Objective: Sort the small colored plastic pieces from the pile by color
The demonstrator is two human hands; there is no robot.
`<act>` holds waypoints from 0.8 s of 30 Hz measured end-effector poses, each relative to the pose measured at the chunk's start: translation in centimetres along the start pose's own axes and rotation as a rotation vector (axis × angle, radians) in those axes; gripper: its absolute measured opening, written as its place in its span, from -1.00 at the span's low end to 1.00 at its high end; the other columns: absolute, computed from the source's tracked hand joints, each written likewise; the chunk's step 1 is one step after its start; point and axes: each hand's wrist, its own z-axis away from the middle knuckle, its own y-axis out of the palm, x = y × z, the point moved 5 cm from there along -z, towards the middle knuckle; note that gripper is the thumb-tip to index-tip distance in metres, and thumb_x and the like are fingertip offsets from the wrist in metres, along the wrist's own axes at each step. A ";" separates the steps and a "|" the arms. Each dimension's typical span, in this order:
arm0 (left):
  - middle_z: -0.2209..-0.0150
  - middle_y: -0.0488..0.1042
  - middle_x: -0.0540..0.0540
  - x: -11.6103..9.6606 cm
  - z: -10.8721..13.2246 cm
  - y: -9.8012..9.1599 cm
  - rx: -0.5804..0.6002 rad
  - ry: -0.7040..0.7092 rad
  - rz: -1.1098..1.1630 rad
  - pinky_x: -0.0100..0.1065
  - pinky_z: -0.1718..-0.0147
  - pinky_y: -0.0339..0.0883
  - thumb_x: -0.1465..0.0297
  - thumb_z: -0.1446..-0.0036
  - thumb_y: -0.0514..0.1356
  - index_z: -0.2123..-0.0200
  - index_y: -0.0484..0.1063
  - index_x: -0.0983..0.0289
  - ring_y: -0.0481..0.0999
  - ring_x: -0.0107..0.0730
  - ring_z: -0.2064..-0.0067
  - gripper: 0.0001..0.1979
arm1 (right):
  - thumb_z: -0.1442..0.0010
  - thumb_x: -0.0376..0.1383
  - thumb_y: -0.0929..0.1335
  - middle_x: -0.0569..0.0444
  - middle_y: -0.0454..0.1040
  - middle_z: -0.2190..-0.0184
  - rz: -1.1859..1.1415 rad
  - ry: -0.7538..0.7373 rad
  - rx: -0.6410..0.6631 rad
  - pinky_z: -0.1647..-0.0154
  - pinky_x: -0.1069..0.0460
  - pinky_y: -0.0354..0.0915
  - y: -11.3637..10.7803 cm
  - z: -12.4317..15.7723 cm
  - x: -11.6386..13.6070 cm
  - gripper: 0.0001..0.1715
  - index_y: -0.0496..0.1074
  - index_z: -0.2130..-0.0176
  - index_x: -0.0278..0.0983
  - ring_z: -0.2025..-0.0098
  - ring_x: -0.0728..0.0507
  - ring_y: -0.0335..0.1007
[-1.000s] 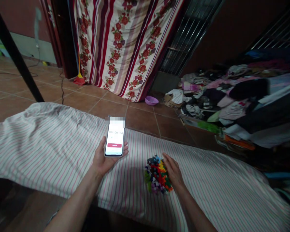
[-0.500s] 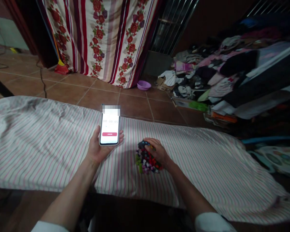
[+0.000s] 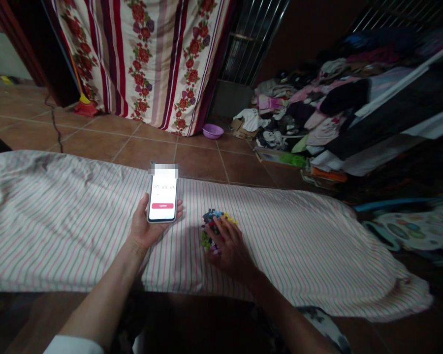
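Head view, phone point(image 3: 163, 199) timer perhaps 00:00:05, blocks point(image 3: 208, 217) beside

Both forearms were bare along their whole visible length, as were the left hand point(image 3: 143, 228) and the right hand point(image 3: 229, 247). At 7 o'clock the left sleeve point(image 3: 74, 345) showed as a plain white edge with a smooth, rounded hem. At 5 o'clock the right sleeve point(image 3: 323, 325) showed pale cloth mottled with dark patches. The dim light hid its pattern and cut.
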 end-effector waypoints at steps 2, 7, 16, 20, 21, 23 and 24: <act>0.07 0.51 0.50 0.1 0.0 0.0 -0.003 -0.008 -0.001 0.05 0.00 0.39 0.06 -0.24 0.00 -0.26 0.17 0.46 0.56 0.07 0.05 -0.30 | -0.21 0.11 0.29 -0.13 0.12 -0.33 0.008 -0.024 0.017 -0.25 -0.38 0.04 0.3 0.2 0.4 -0.30 0.30 -0.24 -0.11 -0.33 -0.42 0.00; 0.07 0.52 0.48 -0.1 0.0 0.0 0.010 -0.005 0.004 0.06 -0.01 0.38 0.07 -0.24 0.00 -0.25 0.18 0.45 0.56 0.07 0.05 -0.32 | -0.27 -0.04 0.28 -0.11 0.20 -0.30 -0.028 0.023 -0.061 -0.24 -0.32 0.09 0.9 0.1 -0.1 -0.45 0.37 -0.19 -0.15 -0.30 -0.35 0.08; 0.08 0.53 0.44 -0.7 -0.1 -0.1 0.025 0.027 -0.032 0.03 0.00 0.40 0.05 -0.27 -0.05 -0.25 0.19 0.46 0.56 0.04 0.04 -0.32 | -0.37 -0.22 0.13 -0.11 0.29 -0.24 -0.069 0.100 -0.180 -0.23 -0.24 0.16 1.4 -0.2 -2.2 -0.52 0.39 -0.16 -0.20 -0.29 -0.25 0.13; 0.07 0.53 0.46 -0.5 -0.1 0.0 0.059 0.009 -0.027 0.06 0.00 0.39 0.05 -0.25 -0.02 -0.25 0.18 0.46 0.57 0.06 0.06 -0.31 | -0.35 -0.13 0.16 -0.08 0.22 -0.28 -0.071 0.035 -0.121 -0.26 -0.27 0.11 0.1 -0.1 -0.9 -0.49 0.34 -0.20 -0.19 -0.33 -0.28 0.04; 0.07 0.52 0.46 -0.4 0.0 0.0 0.061 0.007 -0.023 0.07 -0.01 0.38 0.05 -0.25 -0.02 -0.25 0.19 0.46 0.57 0.06 0.06 -0.31 | -0.33 -0.09 0.19 -0.08 0.22 -0.29 -0.057 -0.002 -0.090 -0.27 -0.29 0.09 -0.2 0.0 -0.1 -0.47 0.34 -0.20 -0.19 -0.34 -0.30 0.02; 0.06 0.52 0.47 -0.2 0.1 0.0 0.054 0.006 -0.019 0.08 -0.01 0.38 0.06 -0.25 -0.02 -0.24 0.19 0.45 0.57 0.06 0.06 -0.32 | -0.30 -0.03 0.24 -0.06 0.23 -0.29 -0.031 -0.077 -0.029 -0.29 -0.29 0.05 -0.3 0.3 1.7 -0.45 0.36 -0.18 -0.17 -0.35 -0.32 -0.02; 0.06 0.52 0.47 -0.2 0.1 0.0 0.047 0.007 -0.018 0.08 -0.02 0.37 0.07 -0.25 -0.02 -0.25 0.19 0.44 0.57 0.06 0.06 -0.33 | -0.30 -0.03 0.25 -0.03 0.24 -0.28 -0.024 -0.104 -0.010 -0.29 -0.29 0.04 -0.2 0.4 2.6 -0.47 0.37 -0.17 -0.16 -0.36 -0.32 -0.04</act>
